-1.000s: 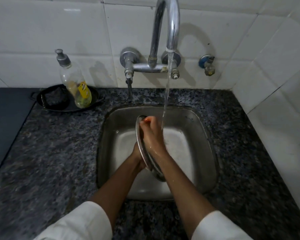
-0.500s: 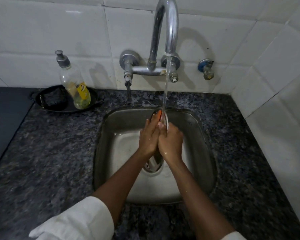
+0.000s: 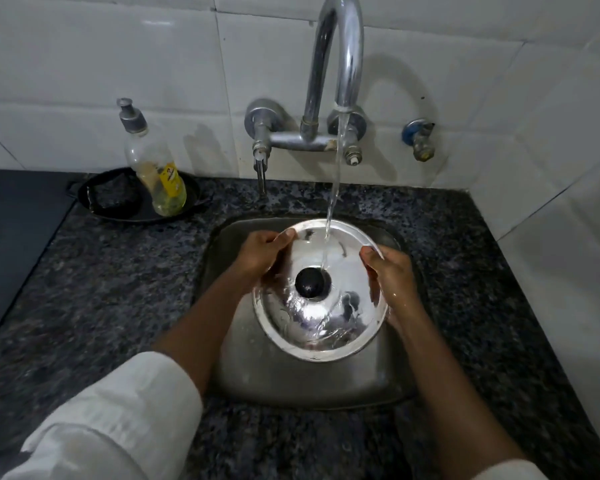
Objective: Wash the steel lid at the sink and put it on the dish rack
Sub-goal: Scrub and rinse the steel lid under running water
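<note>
The round steel lid (image 3: 321,317) with a black knob (image 3: 312,282) faces up at me over the steel sink (image 3: 302,379). My left hand (image 3: 261,254) grips its upper left rim. My right hand (image 3: 392,278) grips its right rim, fingers curled over the edge. Water from the tap (image 3: 340,64) runs in a thin stream onto the lid just beside the knob and spreads over its surface. The lid tilts slightly toward me. No dish rack is in view.
A soap bottle (image 3: 156,174) stands in a black dish (image 3: 132,199) with a dark scrubber on the granite counter (image 3: 104,299) at the back left. White tiled walls close the back and right. A small blue valve (image 3: 417,136) sits right of the tap.
The lid was held edge-on between my hands; it has turned flat with its knob side facing up under the stream. My hands have moved apart to opposite rims.
</note>
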